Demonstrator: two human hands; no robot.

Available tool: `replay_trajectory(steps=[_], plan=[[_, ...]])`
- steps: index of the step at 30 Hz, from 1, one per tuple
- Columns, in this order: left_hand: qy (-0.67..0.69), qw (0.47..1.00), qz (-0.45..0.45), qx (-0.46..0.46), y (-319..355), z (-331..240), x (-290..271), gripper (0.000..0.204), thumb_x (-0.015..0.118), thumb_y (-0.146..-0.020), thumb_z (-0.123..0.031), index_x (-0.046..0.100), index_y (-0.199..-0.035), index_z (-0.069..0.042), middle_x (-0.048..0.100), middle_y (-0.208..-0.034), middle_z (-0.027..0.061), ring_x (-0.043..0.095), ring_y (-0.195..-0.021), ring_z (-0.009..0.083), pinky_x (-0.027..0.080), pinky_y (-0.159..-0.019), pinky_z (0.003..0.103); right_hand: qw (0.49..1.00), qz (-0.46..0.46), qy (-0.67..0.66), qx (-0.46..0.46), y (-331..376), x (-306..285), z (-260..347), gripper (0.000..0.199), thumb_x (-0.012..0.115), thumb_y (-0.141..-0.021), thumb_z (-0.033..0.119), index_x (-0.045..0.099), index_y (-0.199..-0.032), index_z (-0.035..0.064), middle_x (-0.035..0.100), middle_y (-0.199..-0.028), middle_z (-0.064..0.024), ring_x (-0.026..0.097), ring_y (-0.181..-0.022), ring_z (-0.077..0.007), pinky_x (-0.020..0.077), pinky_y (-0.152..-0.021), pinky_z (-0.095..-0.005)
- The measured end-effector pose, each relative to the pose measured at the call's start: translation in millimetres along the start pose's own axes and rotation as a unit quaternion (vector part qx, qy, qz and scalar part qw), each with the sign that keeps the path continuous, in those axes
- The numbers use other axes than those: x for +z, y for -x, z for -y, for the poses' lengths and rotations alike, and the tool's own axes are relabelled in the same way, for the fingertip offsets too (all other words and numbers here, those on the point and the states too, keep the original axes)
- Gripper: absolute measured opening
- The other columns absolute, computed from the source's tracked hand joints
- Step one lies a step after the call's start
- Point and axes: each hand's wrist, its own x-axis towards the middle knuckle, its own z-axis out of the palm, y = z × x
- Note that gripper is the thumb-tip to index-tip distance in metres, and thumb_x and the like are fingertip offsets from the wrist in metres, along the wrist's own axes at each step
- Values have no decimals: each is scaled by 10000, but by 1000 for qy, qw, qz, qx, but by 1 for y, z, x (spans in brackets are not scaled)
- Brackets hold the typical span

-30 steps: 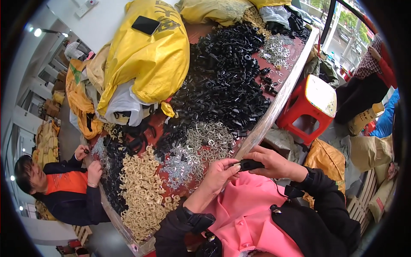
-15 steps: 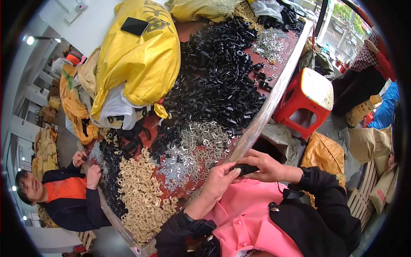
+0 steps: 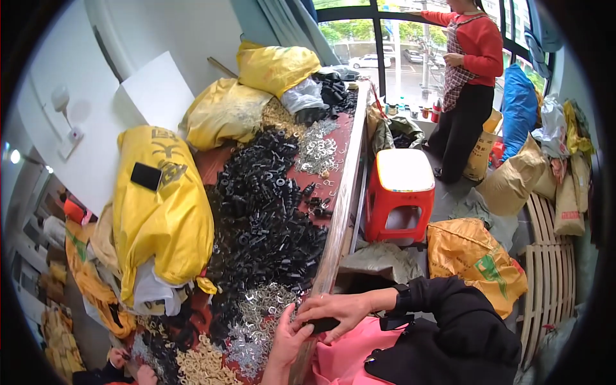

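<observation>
Above the table's near edge, both hands come together around a small black part (image 3: 323, 325), probably plastic, whose exact kind I cannot make out. My right hand (image 3: 350, 309) wraps over it from the right, its fingers bent across the top. From the left, my left hand (image 3: 287, 343) pinches its end with the thumb. Just beyond my hands, small silvery metal clips (image 3: 264, 305) lie loose on the red tabletop. A large heap of black plastic fittings (image 3: 269, 218) spreads farther up the table. Beige U-shaped pieces (image 3: 204, 362) are piled at the lower left.
A yellow sack (image 3: 163, 224) with a phone (image 3: 146, 176) on it rests on the table's left. Right of the wooden edge (image 3: 333, 244) stand a red stool (image 3: 399, 199) and an orange sack (image 3: 475, 256). One person (image 3: 471, 70) stands by the window; another person's hands (image 3: 131, 367) work at lower left.
The view has swung up and toward the window, so the table and my hands sit lower in it. Both hands keep hold of the black part; the standing person now shows almost fully.
</observation>
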Motion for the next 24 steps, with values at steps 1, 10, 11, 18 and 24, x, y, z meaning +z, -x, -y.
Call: replay_trajectory(steps=[1,10,11,18,24], plan=[[12,1000,-3,-6,1,-3,6,607,517,-755,25,170,-1254,13,497,-1037,142,526,-905,192,472,-742,296,999,15,-35,-33,-2,-1,3,594,580,-725,358,377,-1176,29,425,-1049,-166,409,-990,-331,304,-860,-405],[84,996,-4,-11,5,-2,16,624,552,-719,38,213,-1240,-15,507,-1030,133,564,-840,210,494,-708,307,997,43,-60,-9,-2,0,17,586,630,-677,293,389,-1125,3,442,-1040,-179,430,-973,-332,356,-831,-361],[82,997,-2,-11,5,-1,15,624,552,-719,38,213,-1240,-15,507,-1030,133,564,-840,210,494,-708,307,998,0,-49,-27,-3,-1,17,551,627,-677,281,408,-1098,0,457,-1012,-174,446,-945,-325,368,-807,-354],[102,994,2,-41,9,0,18,434,536,-758,-42,350,-1150,-29,511,-989,118,558,-842,203,499,-675,280,971,-227,65,-46,5,-35,30,360,608,-681,230,501,-941,5,524,-837,-131,514,-774,-283,407,-676,-333],[94,988,-97,-80,24,0,35,384,535,-793,-192,414,-1149,-113,581,-857,86,582,-691,142,490,-608,233,965,-235,88,-74,13,-34,34,275,596,-685,172,531,-881,-9,543,-780,-118,524,-718,-266,416,-629,-321]])
